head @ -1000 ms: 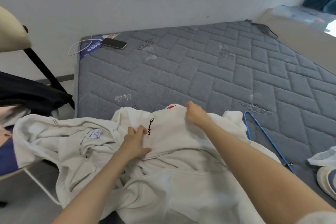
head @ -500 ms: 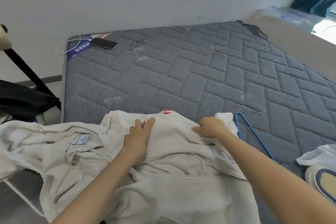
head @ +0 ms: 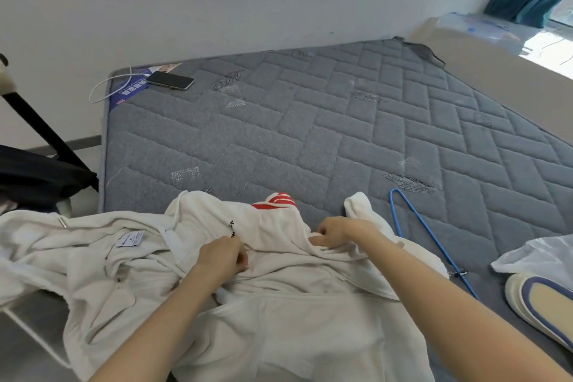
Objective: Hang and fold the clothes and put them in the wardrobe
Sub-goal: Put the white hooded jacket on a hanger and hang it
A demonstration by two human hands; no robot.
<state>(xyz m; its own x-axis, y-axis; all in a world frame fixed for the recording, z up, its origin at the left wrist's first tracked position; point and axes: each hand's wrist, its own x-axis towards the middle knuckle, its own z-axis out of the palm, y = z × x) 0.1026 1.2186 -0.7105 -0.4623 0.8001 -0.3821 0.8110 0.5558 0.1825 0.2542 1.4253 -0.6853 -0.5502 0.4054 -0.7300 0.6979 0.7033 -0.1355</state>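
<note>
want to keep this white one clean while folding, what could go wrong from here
The left hand and right hand pinch the white hoodie mid-body, while its left side drapes off the mattress edge; it could slide toward the floor. The blue hanger lies close beside its sleeve and might snag. The shoe nearby could soil the white fabric.

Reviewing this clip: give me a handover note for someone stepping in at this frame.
Left hand grips the crumpled white hoodie; right hand pinches its fabric further right.
The hoodie lies on the grey quilted mattress; the blue wire hanger lies to its right, untouched.
Done: nothing folded or hung.
Left: straighten the hoodie, hang or fold it, store it; no wardrobe in view.
</note>
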